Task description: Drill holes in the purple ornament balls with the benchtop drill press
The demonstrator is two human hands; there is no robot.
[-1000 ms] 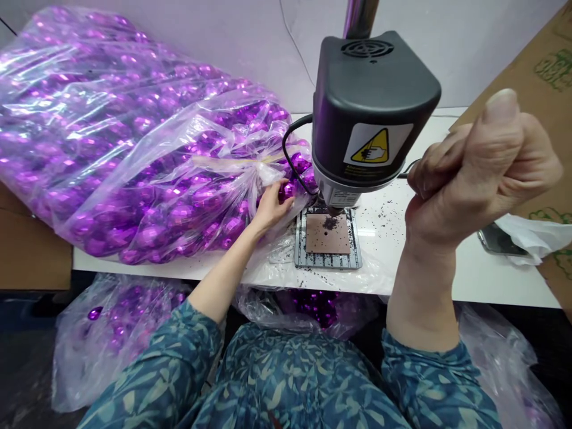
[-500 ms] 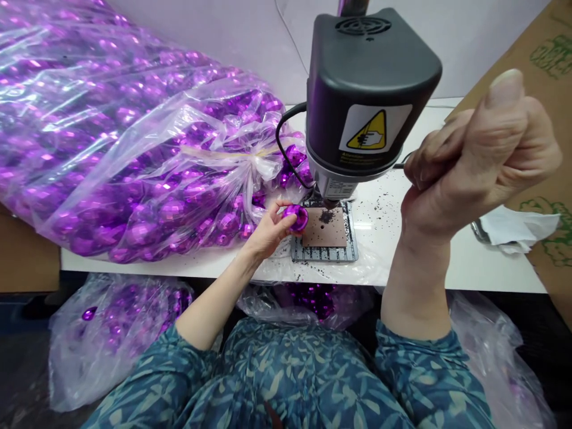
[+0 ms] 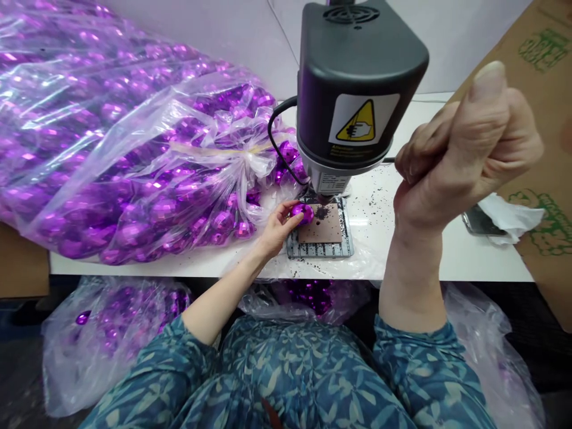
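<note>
Between the thumb and fingers of my left hand (image 3: 277, 231) is a shiny purple faceted ball (image 3: 303, 213). It is held at the left edge of a brown board (image 3: 328, 231), which lies on the grey slotted base (image 3: 322, 249) of a drill press. Above hangs the press's black motor head (image 3: 357, 71) with a yellow warning label; its drilling end is mostly hidden. My right hand (image 3: 473, 149) is raised at the right, its fingers wrapped round the press's lever (image 3: 388, 159), of which only a short dark length shows.
A large clear bag of purple balls (image 3: 134, 161) fills the left of the white table (image 3: 482, 262). Dark shavings (image 3: 373, 199) are scattered about the base. White tissue (image 3: 513, 220) lies by a cardboard box (image 3: 543, 179). Another bag of balls (image 3: 120, 339) sits below the table edge.
My left hand has brought the ball slightly right, over the board, and turned it, so the dark opening no longer shows. My right hand stays on the lever. The whole view has shifted slightly.
</note>
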